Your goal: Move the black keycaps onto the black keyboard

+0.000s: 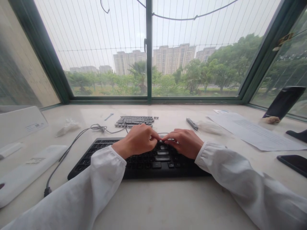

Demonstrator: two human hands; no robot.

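Observation:
A black keyboard [144, 174] lies in front of me, with much of its key area showing bare dark key sockets. Several keycaps [163, 158] sit on it right of the middle. Over its upper part, my left hand [137, 140] is closed, its index finger stretched to the right. My right hand [184, 142] comes from the other side, fingers bent and pressed together. The fingertips of both hands meet at the keyboard's back rows; anything between them is too small to make out. Behind the keyboard, loose keycaps [135, 121] stand in rows, partly hidden by my left hand.
A black cable [76, 139] runs along the left, beside a white power strip-like bar [31, 172] and a white box [21, 124]. Clear plastic bags, a grey pen-like tool [192, 124], paper sheets [254, 131] and a phone [294, 163] lie around. A window closes off the back.

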